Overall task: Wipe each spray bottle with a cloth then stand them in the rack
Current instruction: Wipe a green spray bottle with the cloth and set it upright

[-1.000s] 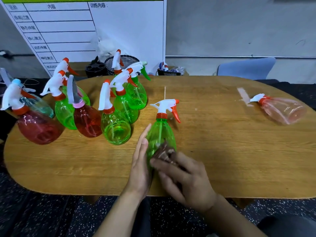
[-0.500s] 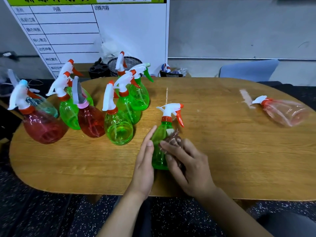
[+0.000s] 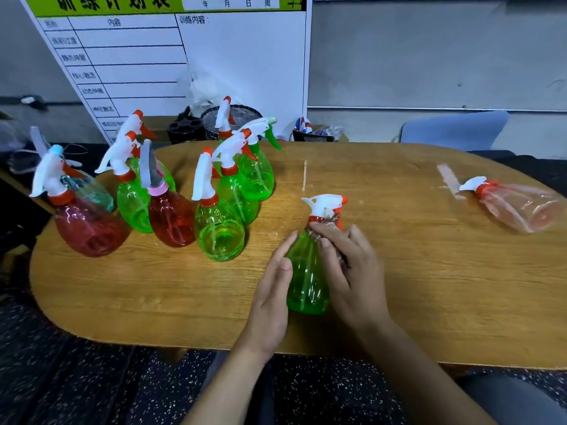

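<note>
A translucent green plastic spray bottle with a white trigger head and orange nozzle [image 3: 306, 271] stands upright near the front edge of the oval wooden surface [image 3: 429, 286], about midway along it. The left hand [image 3: 271, 299] lies flat against the bottle's left side, its fingers [image 3: 283, 251] straight and touching the plastic. The right hand [image 3: 352, 271] covers the bottle's right side, its fingers [image 3: 325, 237] curled over a small dark cloth [image 3: 326, 230] and pressing it against the neck just below the orange collar; only a crumpled bit of the cloth shows.

Toward the left end of the surface stands a tight cluster of upright spray bottles [image 3: 171, 194], green and red ones, with one pale blue bottle at the far left edge. Near the right edge a pale pink translucent spray bottle [image 3: 521, 207] lies on its side, well apart from the rest. Behind the surface a white planning board with a green header [image 3: 184, 56] leans against the wall.
</note>
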`<state>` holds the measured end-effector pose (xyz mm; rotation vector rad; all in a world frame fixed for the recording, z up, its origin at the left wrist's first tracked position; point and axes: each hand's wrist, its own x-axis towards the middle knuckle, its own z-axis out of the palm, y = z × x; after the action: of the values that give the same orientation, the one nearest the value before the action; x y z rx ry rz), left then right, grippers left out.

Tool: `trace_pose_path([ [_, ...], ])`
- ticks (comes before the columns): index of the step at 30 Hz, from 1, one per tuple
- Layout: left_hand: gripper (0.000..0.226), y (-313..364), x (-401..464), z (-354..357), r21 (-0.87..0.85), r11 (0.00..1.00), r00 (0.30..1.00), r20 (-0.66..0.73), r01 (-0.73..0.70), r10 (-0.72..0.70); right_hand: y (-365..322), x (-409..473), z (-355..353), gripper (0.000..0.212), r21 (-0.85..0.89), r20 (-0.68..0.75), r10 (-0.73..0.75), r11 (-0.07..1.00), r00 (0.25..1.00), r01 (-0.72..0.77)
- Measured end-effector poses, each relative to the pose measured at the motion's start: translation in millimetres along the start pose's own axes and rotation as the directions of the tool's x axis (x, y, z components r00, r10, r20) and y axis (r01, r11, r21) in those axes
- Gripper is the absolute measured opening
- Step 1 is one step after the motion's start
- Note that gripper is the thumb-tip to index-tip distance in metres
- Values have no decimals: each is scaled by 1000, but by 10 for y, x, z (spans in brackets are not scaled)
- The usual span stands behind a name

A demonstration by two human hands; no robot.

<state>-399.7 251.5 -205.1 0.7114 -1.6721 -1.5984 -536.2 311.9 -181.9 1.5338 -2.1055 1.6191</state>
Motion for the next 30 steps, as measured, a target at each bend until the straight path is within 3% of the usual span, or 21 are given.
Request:
trace_pose_path([
  [7, 44, 45, 45, -28, -223, 974, 993, -99, 40, -64, -19, -368, 6, 30, 130, 96, -310, 946, 946, 297],
  [12, 47, 71, 51, -26, -281, 959, 988, -135, 33, -73, -53, -552, 18, 28, 27, 160, -466, 883, 870, 468],
  [14, 53, 59, 48, -15, -295, 955, 986, -149, 23, -69, -89, -522, -5, 28, 116, 120, -395, 917, 911, 383],
  [17, 73, 32, 27, -33, -266, 964, 987, -155, -5, -38, -104, -422, -18, 30, 292, 29, -72, 954, 997, 60],
  [20, 85, 40, 19, -41, -235, 972, 990, -138, -29, -3, -97, -313, 28, 28, 488, -6, 255, 845, 967, -220],
  [22, 96, 30, 27, -35, -231, 973, 996, -85, -23, 3, -85, -304, 59, 25, 605, 39, 387, 725, 921, -330],
  [25, 93, 51, 25, -20, -255, 967, 1000, -30, -2, -6, -70, -348, 101, 24, 656, 81, 435, 654, 897, -376],
  [30, 69, 91, 10, 20, -267, 963, 998, -59, -31, 15, -32, -384, 136, 17, 654, 68, 452, 653, 889, -382],
])
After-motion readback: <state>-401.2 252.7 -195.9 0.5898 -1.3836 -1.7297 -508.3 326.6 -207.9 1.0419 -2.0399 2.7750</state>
